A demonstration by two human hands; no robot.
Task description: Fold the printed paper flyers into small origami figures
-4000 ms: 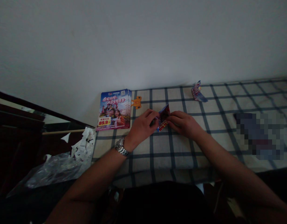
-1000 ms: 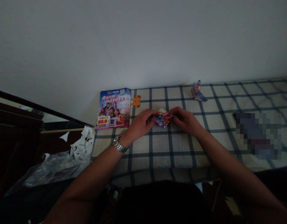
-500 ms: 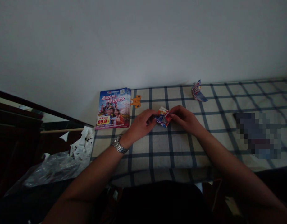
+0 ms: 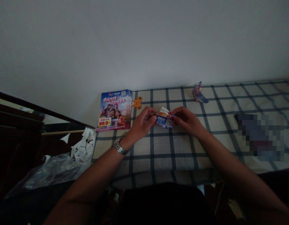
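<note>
A small folded flyer (image 4: 164, 120), printed blue, white and orange with a QR code on its lower right, is between my two hands above the checked cloth. My right hand (image 4: 186, 121) pinches its right edge between thumb and fingers. At the opposite edge, my left hand (image 4: 144, 122) is closed, with thumb and curled fingertips against the paper; the exact contact is hard to see. A metal watch (image 4: 121, 146) circles my left wrist. Another folded paper piece (image 4: 200, 93) in similar print stands farther back on the right.
A stack of printed flyers (image 4: 115, 109) lies at the back left, beside an orange bear figure (image 4: 137, 103) on the checked cloth (image 4: 182, 153). To the right is a dark, pixelated object (image 4: 250, 128). Crumpled plastic (image 4: 57, 172) and torn paper (image 4: 83, 147) lie left, below a pale wall (image 4: 144, 43).
The folded flyer has been turned and spread so that its QR code faces up. My left fingers have shifted slightly left and loosened, while my right hand keeps its pinch.
</note>
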